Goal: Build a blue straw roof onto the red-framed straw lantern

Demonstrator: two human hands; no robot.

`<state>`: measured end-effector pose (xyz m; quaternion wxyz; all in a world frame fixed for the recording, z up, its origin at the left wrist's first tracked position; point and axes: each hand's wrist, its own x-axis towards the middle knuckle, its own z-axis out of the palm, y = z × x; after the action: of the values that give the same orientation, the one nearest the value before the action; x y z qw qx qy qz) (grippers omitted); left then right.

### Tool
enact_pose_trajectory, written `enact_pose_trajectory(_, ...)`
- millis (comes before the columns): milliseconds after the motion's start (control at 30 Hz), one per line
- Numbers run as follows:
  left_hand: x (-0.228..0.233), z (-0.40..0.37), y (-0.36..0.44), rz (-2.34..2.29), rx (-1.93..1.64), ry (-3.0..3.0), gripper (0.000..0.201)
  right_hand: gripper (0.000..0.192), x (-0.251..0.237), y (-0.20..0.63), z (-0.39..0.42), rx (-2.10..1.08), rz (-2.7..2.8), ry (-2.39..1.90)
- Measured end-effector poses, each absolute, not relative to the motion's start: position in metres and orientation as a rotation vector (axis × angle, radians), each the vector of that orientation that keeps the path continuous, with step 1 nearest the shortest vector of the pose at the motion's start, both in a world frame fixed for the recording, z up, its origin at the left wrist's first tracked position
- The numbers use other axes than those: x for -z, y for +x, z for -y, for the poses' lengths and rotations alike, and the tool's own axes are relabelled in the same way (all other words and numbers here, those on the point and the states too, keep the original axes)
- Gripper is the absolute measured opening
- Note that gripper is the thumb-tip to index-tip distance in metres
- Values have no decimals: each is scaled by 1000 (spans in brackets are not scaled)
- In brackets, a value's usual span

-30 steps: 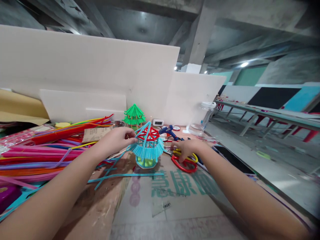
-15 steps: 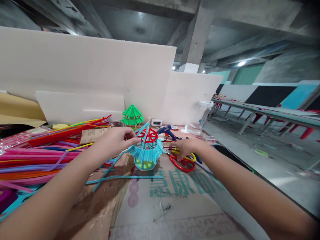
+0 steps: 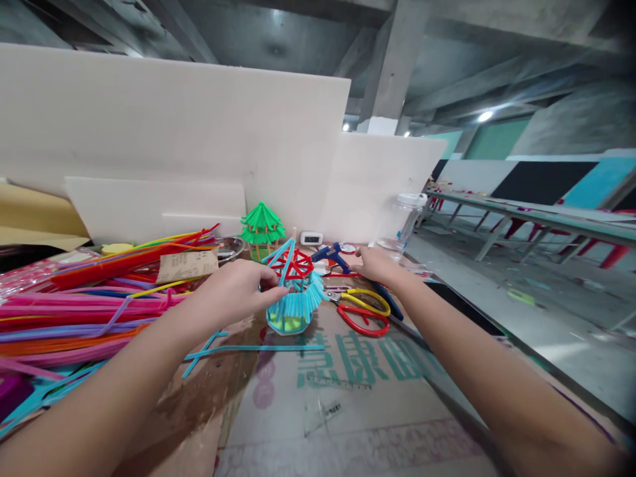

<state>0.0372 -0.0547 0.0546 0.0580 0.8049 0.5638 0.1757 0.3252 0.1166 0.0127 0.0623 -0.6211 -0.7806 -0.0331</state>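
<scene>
A small pavilion model (image 3: 292,291) made of blue and red pipe cleaners stands on the cardboard-covered table (image 3: 348,397). My left hand (image 3: 233,291) pinches its blue fringe on the left side. My right hand (image 3: 373,264) reaches out past the model, fingers apart, close to the blue glue gun (image 3: 328,254) and holding nothing. Yellow-handled scissors (image 3: 365,301) and red-handled scissors (image 3: 362,320) lie just below that hand. Loose blue pipe cleaners (image 3: 253,347) lie in front of the model.
A big pile of coloured pipe cleaners (image 3: 84,298) fills the left side. A finished green pavilion (image 3: 262,228), a small digital clock (image 3: 311,238) and a clear jar (image 3: 405,222) stand at the back by white foam boards (image 3: 199,152). Long workbenches (image 3: 536,222) stand at right.
My right hand has lifted off the scissors and moved up and back toward the glue gun. My left hand has stayed on the model, which has tilted slightly.
</scene>
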Motion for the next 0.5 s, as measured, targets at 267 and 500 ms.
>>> enact_pose_trajectory(267, -58, 53, 28, -1686, -634, 2384, 36, 57, 10, 327, -141, -102, 2318, -1769)
enact_pose_trajectory(500, -55, 50, 28, -1710, -851, 2485, 33, 60, 7, 329, -138, -150, 2305, -1793)
